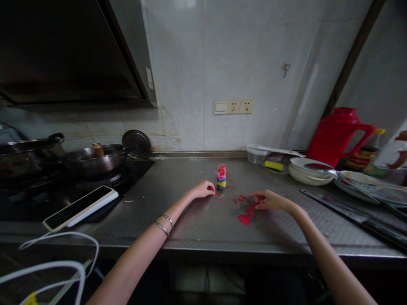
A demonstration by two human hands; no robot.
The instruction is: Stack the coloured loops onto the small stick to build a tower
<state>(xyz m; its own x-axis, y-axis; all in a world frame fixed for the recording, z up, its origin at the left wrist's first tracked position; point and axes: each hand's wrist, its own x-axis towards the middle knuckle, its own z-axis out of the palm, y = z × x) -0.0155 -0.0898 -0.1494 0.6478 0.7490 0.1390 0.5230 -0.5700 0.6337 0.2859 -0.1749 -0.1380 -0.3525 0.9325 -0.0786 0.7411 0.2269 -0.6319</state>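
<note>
My left hand [205,189] is closed in a pinch on a thin red strip [218,195] that sticks out past the fingertips, low over the steel counter. Just beyond it stands a small clear jar [221,178] filled with red, yellow and blue bits, a pale tie around its neck. To the right, my right hand [269,200] hovers over or touches loose red pieces, index finger stretched out and thumb apart. Several small red strips [242,197] lie by its fingertips. A larger red scrap with a jagged edge [245,219] lies nearer the front.
At left, a white-edged phone-like device [81,207] with a white cable rests by the stove, where pans [95,161] stand. At right are stacked bowls [311,171], a plastic tub [256,153], a yellow sponge [273,165], a long dark utensil [346,214] and a red thermos [333,137].
</note>
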